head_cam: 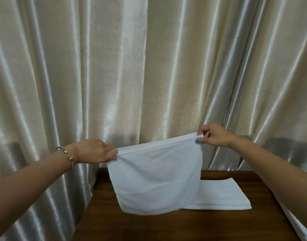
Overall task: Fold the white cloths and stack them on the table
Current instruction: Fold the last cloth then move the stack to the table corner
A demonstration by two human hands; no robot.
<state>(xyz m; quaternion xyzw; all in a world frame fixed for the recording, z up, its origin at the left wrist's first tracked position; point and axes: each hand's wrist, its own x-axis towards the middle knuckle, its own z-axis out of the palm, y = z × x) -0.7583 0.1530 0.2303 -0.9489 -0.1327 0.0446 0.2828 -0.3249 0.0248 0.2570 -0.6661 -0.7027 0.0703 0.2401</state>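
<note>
cloth point(156, 181) held up: 1 | both hands' fingers pinching its top corners: left hand point(95, 152), right hand point(213, 135) | folded cloths point(224, 197) on tabletop point(166, 226) at 4 o'clock, count unclear

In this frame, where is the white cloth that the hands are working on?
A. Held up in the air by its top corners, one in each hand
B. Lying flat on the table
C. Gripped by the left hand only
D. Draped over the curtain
A: the left hand and right hand each pinch a top corner of the white cloth, which hangs above the wooden table.

A home-like room: satin curtains point(114, 66) hang behind a wooden table point(114, 223).
</note>
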